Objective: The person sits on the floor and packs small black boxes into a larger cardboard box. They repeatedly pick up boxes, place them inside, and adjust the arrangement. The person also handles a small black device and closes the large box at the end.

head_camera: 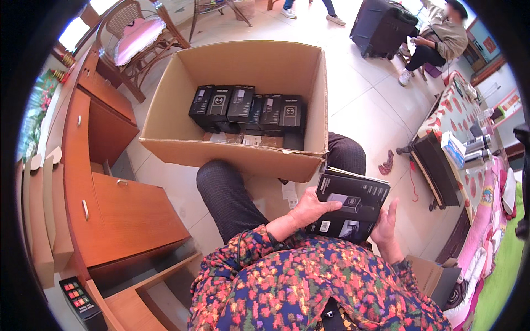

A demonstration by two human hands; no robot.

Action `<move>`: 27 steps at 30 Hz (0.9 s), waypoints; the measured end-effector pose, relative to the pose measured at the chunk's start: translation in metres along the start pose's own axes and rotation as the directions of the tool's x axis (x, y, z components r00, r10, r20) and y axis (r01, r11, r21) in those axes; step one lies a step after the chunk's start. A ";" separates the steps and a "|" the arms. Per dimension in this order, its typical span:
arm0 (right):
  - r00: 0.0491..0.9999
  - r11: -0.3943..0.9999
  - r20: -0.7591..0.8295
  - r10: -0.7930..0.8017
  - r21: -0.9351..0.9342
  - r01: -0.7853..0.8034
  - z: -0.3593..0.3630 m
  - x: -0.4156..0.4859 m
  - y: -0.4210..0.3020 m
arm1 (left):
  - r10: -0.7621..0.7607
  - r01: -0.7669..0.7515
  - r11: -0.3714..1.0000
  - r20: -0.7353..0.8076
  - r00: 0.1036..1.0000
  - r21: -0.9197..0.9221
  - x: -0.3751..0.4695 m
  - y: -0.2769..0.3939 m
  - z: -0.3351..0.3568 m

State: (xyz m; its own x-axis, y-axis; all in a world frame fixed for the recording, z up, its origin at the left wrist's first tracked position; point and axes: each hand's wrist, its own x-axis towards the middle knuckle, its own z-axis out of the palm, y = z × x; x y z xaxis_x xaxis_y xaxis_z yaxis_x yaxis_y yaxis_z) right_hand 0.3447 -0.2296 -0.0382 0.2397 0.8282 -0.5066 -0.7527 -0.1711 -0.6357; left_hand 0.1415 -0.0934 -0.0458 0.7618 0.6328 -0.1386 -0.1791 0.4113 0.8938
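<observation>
Close to my lap, my left hand [311, 209] grips a stack of flat black printed cardboard pieces [352, 202], its thumb lying across the top one. My right hand [386, 227] is at the stack's right edge with the thumb raised and apart; whether its fingers press on the stack is hidden. Pale edges show along the far side of the stack. In front of my knees stands a large open cardboard box [244, 62], holding several small black product boxes [240, 103] that stand in a row over other items.
A wooden cabinet [128, 215] with an open drawer is at the left. Wicker chair [138, 35], black suitcase [383, 27] and a seated person [443, 39] are farther off. A small open carton [428, 275] lies at my right. Paper scraps [290, 193] lie on the floor.
</observation>
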 end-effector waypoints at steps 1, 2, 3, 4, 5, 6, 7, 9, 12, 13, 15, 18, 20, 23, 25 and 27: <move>0.991 0.995 0.109 -0.078 -0.060 0.085 0.000 -0.005 0.006 | -0.034 0.031 0.998 -0.061 0.998 -0.059 0.000 0.002 -0.002; 0.982 0.985 0.146 -0.115 -0.114 0.132 0.001 -0.009 0.011 | -0.036 0.030 0.997 -0.092 0.995 -0.070 0.001 0.006 -0.004; 0.971 0.969 0.186 -0.150 -0.166 0.182 0.003 -0.011 0.014 | 0.046 -0.056 0.993 -0.099 0.994 -0.102 0.002 0.012 -0.005; 0.964 0.905 0.173 -0.202 -0.343 0.252 0.005 -0.012 0.014 | 0.087 -0.103 0.986 -0.119 0.989 -0.133 0.002 0.018 -0.006; 0.973 0.858 0.117 -0.198 -0.459 0.229 0.009 -0.010 0.012 | 0.131 -0.153 0.973 -0.128 0.983 -0.173 0.004 0.025 -0.007; 0.977 0.894 0.123 -0.172 -0.397 0.207 0.015 -0.007 0.007 | 0.152 -0.175 0.969 -0.143 0.978 -0.172 0.005 0.034 -0.008; 0.977 0.929 0.112 -0.181 -0.308 0.207 0.023 -0.002 0.003 | 0.177 -0.205 0.965 -0.170 0.969 -0.164 0.005 0.043 -0.008; 0.954 0.895 0.207 -0.216 -0.348 0.278 0.042 0.012 -0.014 | 0.218 -0.258 0.951 -0.223 0.950 -0.169 0.006 0.060 -0.007; 0.904 0.885 0.339 -0.262 -0.288 0.365 0.081 0.034 -0.037 | 0.301 -0.398 0.870 -0.325 0.897 -0.292 0.005 0.084 -0.012; 0.872 0.896 0.400 -0.283 -0.214 0.389 0.097 0.042 -0.043 | 0.272 -0.408 0.840 -0.373 0.887 -0.358 0.006 0.093 -0.016; 0.903 0.951 0.322 -0.284 -0.023 0.308 0.134 0.059 -0.038 | 0.349 -0.539 0.754 -0.466 0.813 -0.376 0.012 0.109 -0.027; 0.907 0.969 0.341 -0.245 0.068 0.236 0.194 0.086 -0.007 | 0.324 -0.647 0.624 -0.609 0.724 -0.438 0.037 0.123 -0.036; 0.939 0.972 0.256 -0.231 0.015 0.236 0.226 0.106 -0.002 | 0.307 -0.688 0.599 -0.675 0.671 -0.411 0.046 0.127 -0.047; 0.926 0.969 0.315 -0.210 -0.059 0.240 0.257 0.132 -0.010 | 0.216 -0.624 0.661 -0.691 0.690 -0.417 0.043 0.139 -0.082; 0.900 0.950 0.392 -0.190 -0.160 0.270 0.270 0.150 -0.028 | 0.304 -0.625 0.649 -0.606 0.736 -0.434 0.033 0.154 -0.116; 0.925 0.935 0.378 -0.043 -0.310 0.171 0.280 0.171 -0.052 | 0.344 -0.544 0.755 -0.486 0.803 -0.365 0.023 0.179 -0.160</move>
State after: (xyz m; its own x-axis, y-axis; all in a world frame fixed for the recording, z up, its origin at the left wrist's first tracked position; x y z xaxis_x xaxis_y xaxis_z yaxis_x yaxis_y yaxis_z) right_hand 0.2529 0.0706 0.0714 0.0219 0.9751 -0.2208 -0.4727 -0.1845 -0.8617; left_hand 0.0275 0.0995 0.0430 0.2475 0.9688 -0.0114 -0.7774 0.2056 0.5945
